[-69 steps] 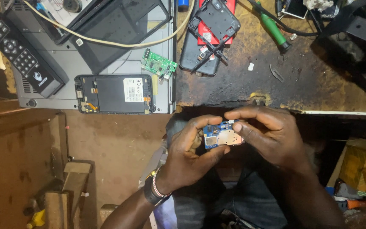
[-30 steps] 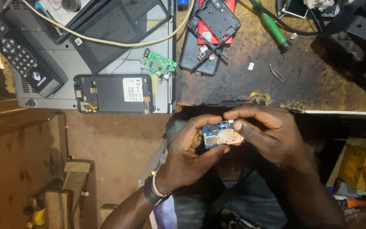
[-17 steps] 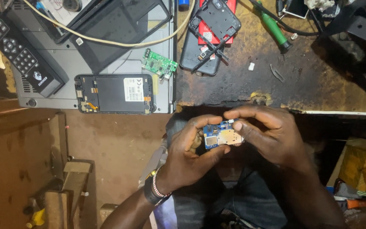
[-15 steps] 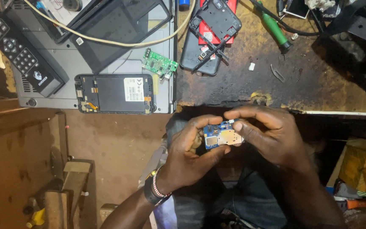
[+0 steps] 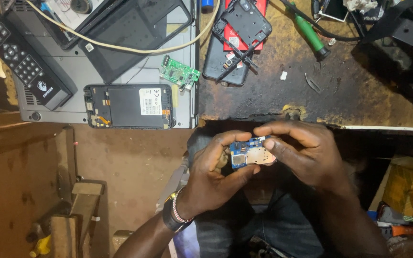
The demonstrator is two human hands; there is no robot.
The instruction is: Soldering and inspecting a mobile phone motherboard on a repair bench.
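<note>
Both hands meet over the person's lap, just below the edge of the workbench, and between them sits a small blue circuit board with metal shield plates on its face. The left hand curls around the board's left end, thumb lying under its lower edge and fingers wrapped over the top, closed firmly on it. The right hand pinches the board's right end, its fingertips pressed together at the upper right corner, so the board is held from both sides and lies roughly level, face up.

Just behind the grip, down the left forearm, a dark watch and a beaded bracelet circle the wrist. Below the hands are the person's dark trousers.

Above the grip, across the bench edge, the scorched wooden bench top begins. Up and to the left of the board lies an opened phone frame, face down on a grey laptop, with a small green circuit board just beyond it. Straight above the hands lie a black phone back cover and another dark phone body beneath it. Further left rests a black remote control; far up to the right is a green-handled screwdriver.
</note>
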